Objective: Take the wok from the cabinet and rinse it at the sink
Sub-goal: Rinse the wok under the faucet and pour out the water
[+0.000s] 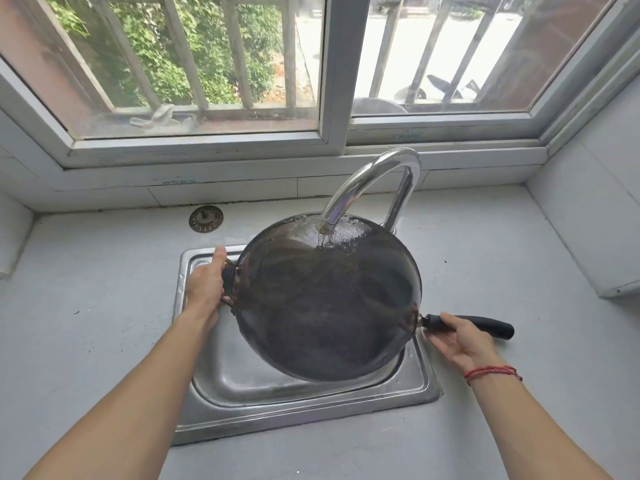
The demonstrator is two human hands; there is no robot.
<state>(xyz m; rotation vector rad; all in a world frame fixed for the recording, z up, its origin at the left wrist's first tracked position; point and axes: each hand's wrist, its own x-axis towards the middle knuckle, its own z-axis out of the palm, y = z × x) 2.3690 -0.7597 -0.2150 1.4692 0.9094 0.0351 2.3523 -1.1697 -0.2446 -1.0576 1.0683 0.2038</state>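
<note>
Dark round wok (325, 306), both hands' grip holding its handles, under curved chrome faucet (374, 181).

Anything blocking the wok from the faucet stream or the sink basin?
Nothing visible. The wok sits tilted over the sink, with the faucet stream already landing on its upper inside wall. The left hand grips the side handle, the right hand the long handle.

A strainer (206, 219) lies on the grey counter (86, 306) — behind it, a barred window (194, 64) shows greenery.
</note>
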